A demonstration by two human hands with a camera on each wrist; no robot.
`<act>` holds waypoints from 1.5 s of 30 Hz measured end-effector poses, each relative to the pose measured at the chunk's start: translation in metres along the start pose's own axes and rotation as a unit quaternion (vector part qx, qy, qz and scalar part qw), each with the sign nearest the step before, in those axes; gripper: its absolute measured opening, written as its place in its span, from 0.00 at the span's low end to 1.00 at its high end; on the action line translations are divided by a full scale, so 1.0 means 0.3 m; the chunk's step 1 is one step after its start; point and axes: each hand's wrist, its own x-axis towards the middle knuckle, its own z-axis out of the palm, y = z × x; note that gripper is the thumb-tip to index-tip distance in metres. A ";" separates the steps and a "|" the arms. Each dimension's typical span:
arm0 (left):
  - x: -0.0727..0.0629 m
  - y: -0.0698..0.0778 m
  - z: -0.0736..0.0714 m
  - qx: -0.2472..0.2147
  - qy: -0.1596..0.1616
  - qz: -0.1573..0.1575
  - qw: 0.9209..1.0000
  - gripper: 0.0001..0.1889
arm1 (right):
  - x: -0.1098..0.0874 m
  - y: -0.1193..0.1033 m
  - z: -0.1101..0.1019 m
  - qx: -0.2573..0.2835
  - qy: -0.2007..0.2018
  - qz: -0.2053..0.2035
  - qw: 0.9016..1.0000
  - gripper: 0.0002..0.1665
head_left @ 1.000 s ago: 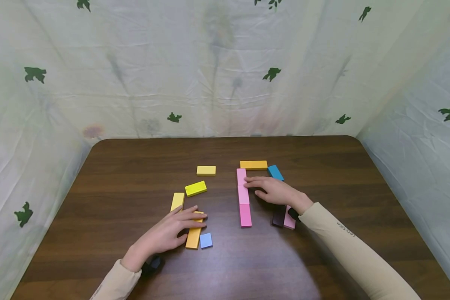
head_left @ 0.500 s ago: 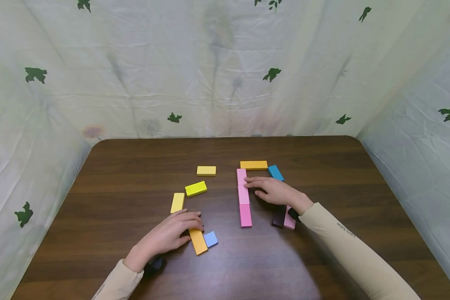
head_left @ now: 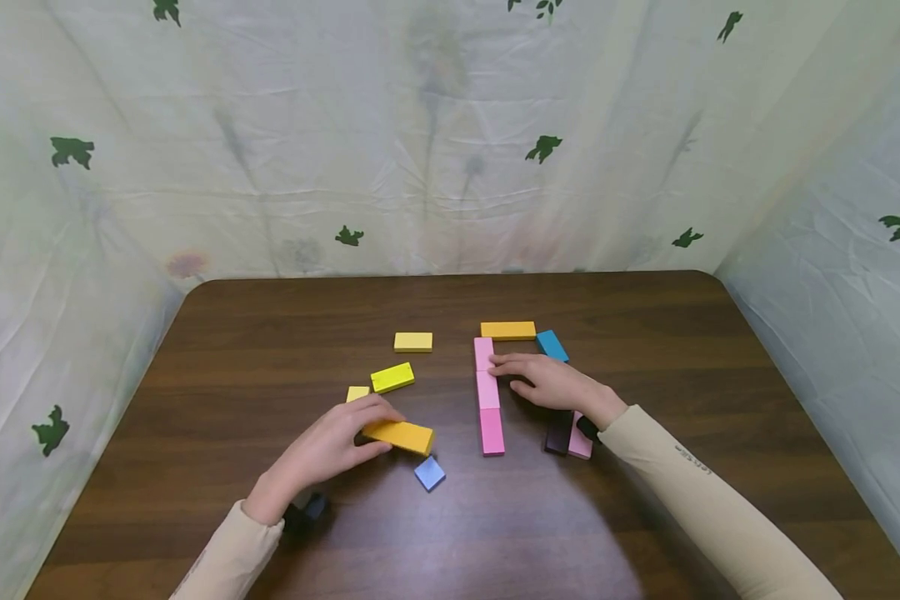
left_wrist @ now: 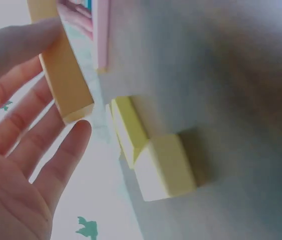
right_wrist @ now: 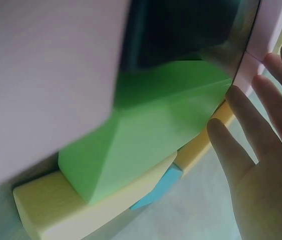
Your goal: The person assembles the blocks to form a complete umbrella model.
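In the head view, my left hand (head_left: 328, 448) holds an orange block (head_left: 408, 437) between thumb and fingers, over the table. The left wrist view shows that same orange block (left_wrist: 66, 75) pinched by the thumb against the fingers. A small blue square block (head_left: 430, 474) lies just in front of it. Partly behind the left hand is a pale yellow block (head_left: 357, 392). My right hand (head_left: 543, 381) has its fingertips at a line of pink blocks (head_left: 487, 390), touching or nearly touching them; its fingers are relaxed and hold nothing.
A bright yellow block (head_left: 392, 377) and another pale yellow one (head_left: 413, 342) lie farther back. Beyond the right hand are an orange block (head_left: 507, 331) and a blue block (head_left: 552, 345). Near its wrist lies a dark block (head_left: 558, 432). The right wrist view reveals a green block (right_wrist: 141, 135).
My left hand has taken hold of the orange block, turned it crosswise and raised it. The small blue block has shifted right and rotated. My right hand stays put.
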 end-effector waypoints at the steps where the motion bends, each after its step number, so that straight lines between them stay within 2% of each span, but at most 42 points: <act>1: 0.010 0.001 -0.006 0.003 0.009 -0.007 1.000 0.17 | 0.000 -0.001 0.000 -0.001 0.000 0.000 1.000 0.23; 5: 0.053 0.004 -0.017 0.016 0.036 -0.023 0.999 0.18 | -0.002 -0.006 0.000 0.001 0.001 -0.002 1.000 0.23; 13: 0.154 0.000 -0.021 0.035 0.071 -0.023 0.997 0.17 | -0.001 -0.006 -0.002 0.004 0.000 -0.001 1.000 0.23; 19: 0.241 -0.026 -0.020 0.056 0.088 -0.053 0.993 0.17 | 0.001 -0.004 -0.007 0.000 0.000 0.000 1.000 0.23; 24: 0.323 -0.046 -0.019 0.055 0.078 -0.096 0.991 0.17 | 0.003 -0.001 -0.005 0.000 0.001 0.002 1.000 0.23; 32: 0.435 -0.077 -0.015 0.062 0.054 -0.130 0.988 0.17 | 0.004 -0.001 -0.003 0.001 -0.002 0.005 1.000 0.23; 38: 0.487 -0.095 -0.012 0.061 0.035 -0.156 0.985 0.18 | 0.007 -0.003 -0.007 -0.001 -0.002 0.001 1.000 0.23; 45: 0.524 -0.110 0.000 0.062 0.023 -0.157 0.985 0.18 | 0.006 -0.009 -0.009 -0.003 -0.006 0.009 1.000 0.23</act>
